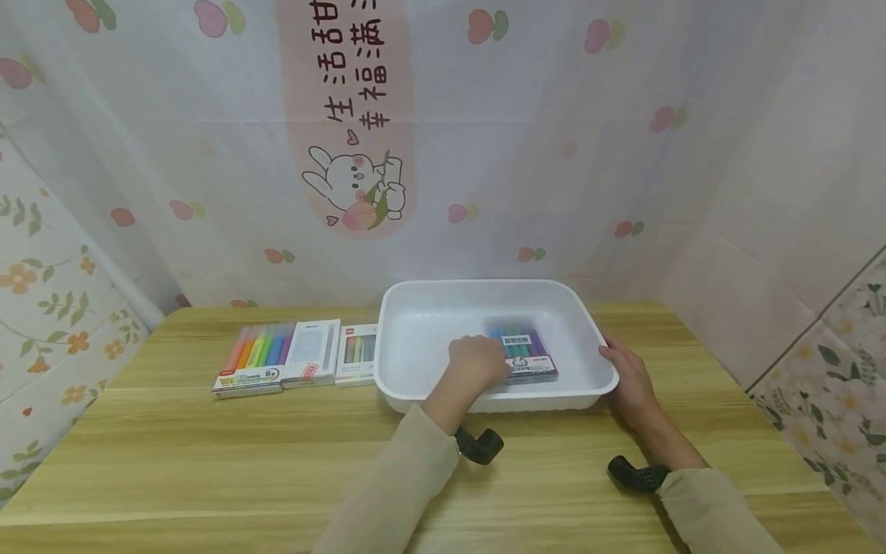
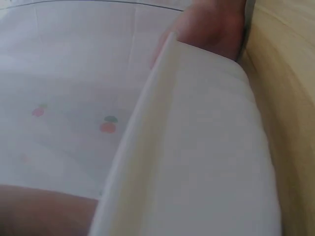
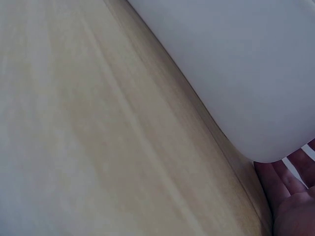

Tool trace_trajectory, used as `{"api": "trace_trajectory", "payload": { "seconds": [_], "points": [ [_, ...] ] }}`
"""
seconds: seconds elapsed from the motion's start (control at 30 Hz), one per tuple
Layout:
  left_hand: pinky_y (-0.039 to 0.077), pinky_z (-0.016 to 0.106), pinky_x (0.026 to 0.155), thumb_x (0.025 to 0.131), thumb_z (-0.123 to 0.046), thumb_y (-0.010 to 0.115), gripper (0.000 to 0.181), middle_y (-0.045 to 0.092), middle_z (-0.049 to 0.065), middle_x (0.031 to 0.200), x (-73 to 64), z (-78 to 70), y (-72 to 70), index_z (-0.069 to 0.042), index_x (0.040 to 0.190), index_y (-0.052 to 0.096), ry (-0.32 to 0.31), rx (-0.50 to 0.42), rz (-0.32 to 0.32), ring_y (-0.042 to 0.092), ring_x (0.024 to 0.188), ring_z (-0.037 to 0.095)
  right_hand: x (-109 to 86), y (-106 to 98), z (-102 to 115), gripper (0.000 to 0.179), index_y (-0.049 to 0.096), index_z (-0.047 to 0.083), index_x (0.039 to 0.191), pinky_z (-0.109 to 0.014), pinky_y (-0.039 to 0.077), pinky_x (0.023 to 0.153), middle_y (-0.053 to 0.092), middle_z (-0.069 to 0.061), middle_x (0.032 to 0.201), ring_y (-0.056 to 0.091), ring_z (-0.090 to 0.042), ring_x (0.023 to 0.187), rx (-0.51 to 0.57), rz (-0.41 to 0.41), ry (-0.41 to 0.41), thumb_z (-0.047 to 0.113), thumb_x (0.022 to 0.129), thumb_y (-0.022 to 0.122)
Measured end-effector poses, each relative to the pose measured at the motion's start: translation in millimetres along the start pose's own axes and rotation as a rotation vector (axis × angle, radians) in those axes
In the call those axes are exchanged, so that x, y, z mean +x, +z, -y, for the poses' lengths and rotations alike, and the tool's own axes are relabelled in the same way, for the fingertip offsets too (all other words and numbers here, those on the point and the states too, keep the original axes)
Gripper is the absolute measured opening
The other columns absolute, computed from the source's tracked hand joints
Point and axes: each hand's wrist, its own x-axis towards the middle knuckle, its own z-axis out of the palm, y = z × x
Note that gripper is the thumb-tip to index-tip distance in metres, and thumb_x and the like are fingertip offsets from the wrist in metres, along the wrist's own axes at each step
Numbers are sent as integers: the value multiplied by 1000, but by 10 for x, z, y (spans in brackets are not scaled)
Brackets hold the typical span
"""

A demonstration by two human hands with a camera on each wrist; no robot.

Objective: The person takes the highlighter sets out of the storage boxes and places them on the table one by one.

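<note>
Two hands work at a white tub (image 1: 429, 319), which stands upright toward the far edge of a wood-grained surface (image 1: 242, 454). Left hand (image 1: 477, 362): inside the tub, just beside the left end of a clear pen pack (image 1: 524, 346); its fingers look bent, but they are blurred and partly hidden, so whether they grip the pack cannot be told. The pack lies on the tub floor, right of the middle, and shows blue, green and purple pens above a printed label. Right hand (image 1: 628, 385): against the outside of the tub's right end, the fingers fairly straight and spread, touching the wall rather than clenched. The right wrist view shows these fingers partly hidden by the tub's rounded corner.

Three more packages lie side by side to the left of the tub: a rainbow marker set (image 1: 256, 354) farthest left, a white box (image 1: 311, 354) with a red mark in the middle, and a small pen box (image 1: 356, 354) nearest the tub, its right part hidden by the tub wall. Beyond the surface hangs a pale curtain (image 1: 484, 169) printed with fruit and a rabbit. Both wrists carry black mounts (image 1: 481, 446) near beige sleeves (image 1: 398, 481).
</note>
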Motion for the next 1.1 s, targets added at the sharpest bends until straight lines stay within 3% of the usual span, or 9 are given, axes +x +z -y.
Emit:
{"api": "trace_trajectory", "payload": {
  "seconds": [0.17,0.37,0.53,0.7,0.9,1.1],
  "points": [
    [52,37,82,98,-39,58,36,75,3,102,-61,2,-76,-12,116,73,-83,10,4,64,86,18,-1,2,-9,60,25,6,160,-1,38,95,26,-16,167,27,-39,152,-13,-3,-2,39,111,24],
    [52,36,79,98,-47,57,40,75,2,100,-63,49,-96,-13,108,76,-79,-1,11,62,82,17,1,1,-16,59,24,7,160,-1,38,96,26,-15,167,27,-39,152,-34,1,-17,39,111,23],
    [54,37,76,98,-48,58,43,75,5,101,12,64,-11,-10,104,76,-90,-101,-70,65,81,19,11,-8,-10,58,24,7,161,0,37,95,25,-14,167,26,-39,153,-31,-2,-14,38,111,23],
    [55,39,78,91,-49,70,44,74,6,104,99,79,112,-10,110,72,-88,-204,-138,66,90,24,9,-5,-14,58,26,7,160,0,37,94,27,-15,167,28,-39,152,-39,-6,-23,39,111,24],
    [54,39,82,83,-56,76,58,69,6,108,141,82,170,-9,116,69,-68,-194,-109,60,100,24,10,4,-11,59,25,6,160,-1,39,94,25,-17,167,27,-41,152,9,7,-32,39,111,25],
    [52,39,91,86,-59,72,72,67,10,118,101,90,184,-6,133,60,-39,-143,-64,58,108,25,9,5,-19,59,25,6,160,-1,38,94,26,-17,167,27,-41,152,-12,3,-33,38,111,24]
  ]
}}
